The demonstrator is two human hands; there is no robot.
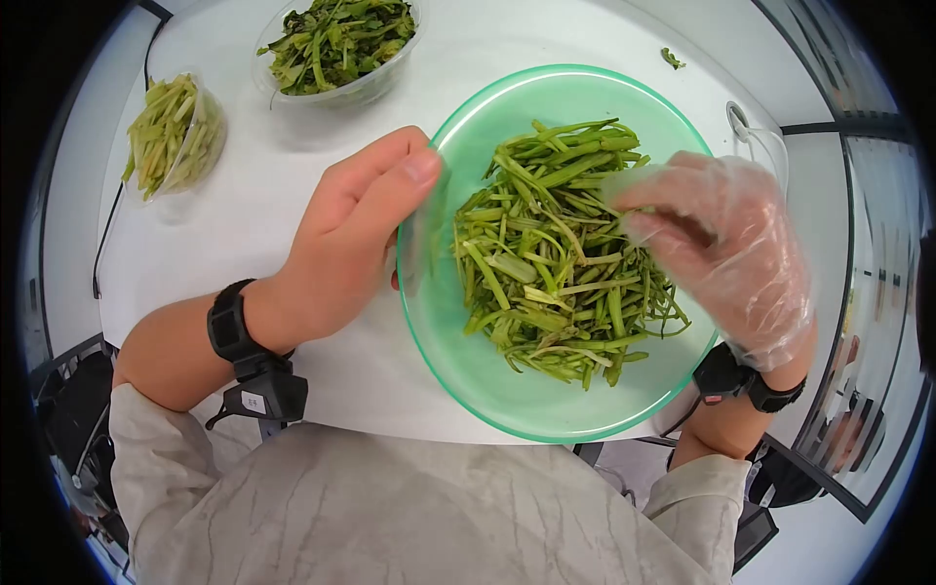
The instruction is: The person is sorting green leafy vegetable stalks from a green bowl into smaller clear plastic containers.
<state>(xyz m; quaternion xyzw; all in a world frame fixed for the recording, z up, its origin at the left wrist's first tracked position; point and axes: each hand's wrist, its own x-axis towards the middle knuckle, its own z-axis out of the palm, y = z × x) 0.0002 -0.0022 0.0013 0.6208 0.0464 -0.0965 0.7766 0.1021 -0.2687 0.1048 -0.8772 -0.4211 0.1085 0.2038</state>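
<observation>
A large translucent green bowl (556,414) holds a heap of cut green vegetable stems (561,263). My left hand (356,229) is bare and grips the bowl's left rim, thumb on top and fingers around the outside. Over the right side of the heap is my right hand (721,239), in a clear plastic glove. Its fingers are pinched together at the edge of the stems; whether anything is between them is hidden by the glove.
At the back stands a clear tub (366,88) of dark leafy greens (341,44). A smaller clear cup (207,136) of pale cut stems (161,132) is at the left. A leaf scrap (672,58) lies on the white table (263,205), near a cable hole (738,117).
</observation>
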